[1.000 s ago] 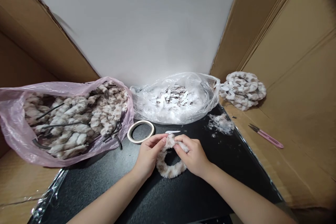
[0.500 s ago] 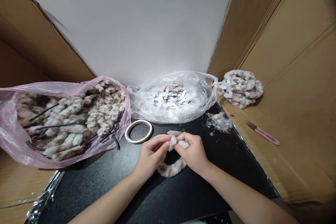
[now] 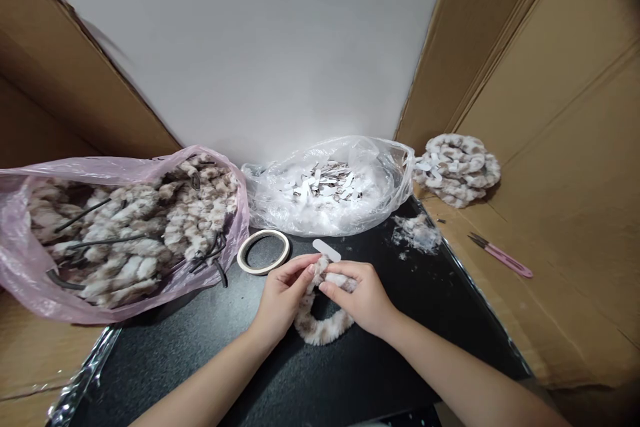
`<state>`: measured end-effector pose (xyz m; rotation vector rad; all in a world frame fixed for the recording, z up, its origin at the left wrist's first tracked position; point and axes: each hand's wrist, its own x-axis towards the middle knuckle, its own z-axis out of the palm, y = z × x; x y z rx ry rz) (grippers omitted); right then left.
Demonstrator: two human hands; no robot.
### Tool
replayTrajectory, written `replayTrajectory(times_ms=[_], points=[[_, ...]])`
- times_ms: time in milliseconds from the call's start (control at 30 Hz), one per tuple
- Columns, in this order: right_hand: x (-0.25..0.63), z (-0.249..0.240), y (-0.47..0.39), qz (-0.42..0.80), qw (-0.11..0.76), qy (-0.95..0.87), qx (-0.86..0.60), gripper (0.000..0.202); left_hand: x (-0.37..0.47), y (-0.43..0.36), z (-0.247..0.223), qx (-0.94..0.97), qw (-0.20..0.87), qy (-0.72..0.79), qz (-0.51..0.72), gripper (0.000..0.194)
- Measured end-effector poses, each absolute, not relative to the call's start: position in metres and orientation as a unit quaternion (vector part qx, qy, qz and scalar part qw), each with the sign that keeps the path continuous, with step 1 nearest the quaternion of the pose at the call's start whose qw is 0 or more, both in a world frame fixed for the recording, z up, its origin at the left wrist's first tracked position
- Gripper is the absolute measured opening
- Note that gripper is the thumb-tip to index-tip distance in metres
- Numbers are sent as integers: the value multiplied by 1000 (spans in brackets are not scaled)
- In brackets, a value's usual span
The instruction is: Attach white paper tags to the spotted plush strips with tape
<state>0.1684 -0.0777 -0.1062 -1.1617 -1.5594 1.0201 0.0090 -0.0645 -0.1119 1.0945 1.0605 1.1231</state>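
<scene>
A fluffy brown-and-white plush ring (image 3: 323, 329) hangs in a loop over the black table (image 3: 215, 353). My left hand (image 3: 283, 290) pinches its upper left part between thumb and fingers. On the upper right, my right hand (image 3: 363, 290) is closed round the same ring, thumb toward the left hand. A white rounded tag (image 3: 327, 250) sticks up beyond the ring's top, between the fingertips. How the tag joins the ring is hidden.
A pink bag (image 3: 115, 167) of fluffy pieces and dark cords lies left. Behind are a tape roll (image 3: 242, 260) and a clear bag (image 3: 280, 219) of white tags. At right are lint (image 3: 417, 233), pink thread snips (image 3: 503, 257) and stacked plush rings (image 3: 457, 170).
The white tag has turned from nearly flat to slanting and shows more fully. Both hands have shifted slightly on the ring, whose loop hangs a little lower and to the left.
</scene>
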Motion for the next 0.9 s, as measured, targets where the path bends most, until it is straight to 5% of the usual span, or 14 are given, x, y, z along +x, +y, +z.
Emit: replayTrajectory(times_ms=[500, 733, 900], points=[[163, -112, -81, 223, 357, -751, -509, 20, 19, -69, -109, 295, 724, 416, 464, 47], [174, -99, -77, 236, 477, -676, -509, 10, 23, -62, -110, 272, 733, 381, 494, 42], [176, -94, -75, 317, 475, -629, -527, 6, 19, -62, -111, 289, 729, 383, 487, 37]])
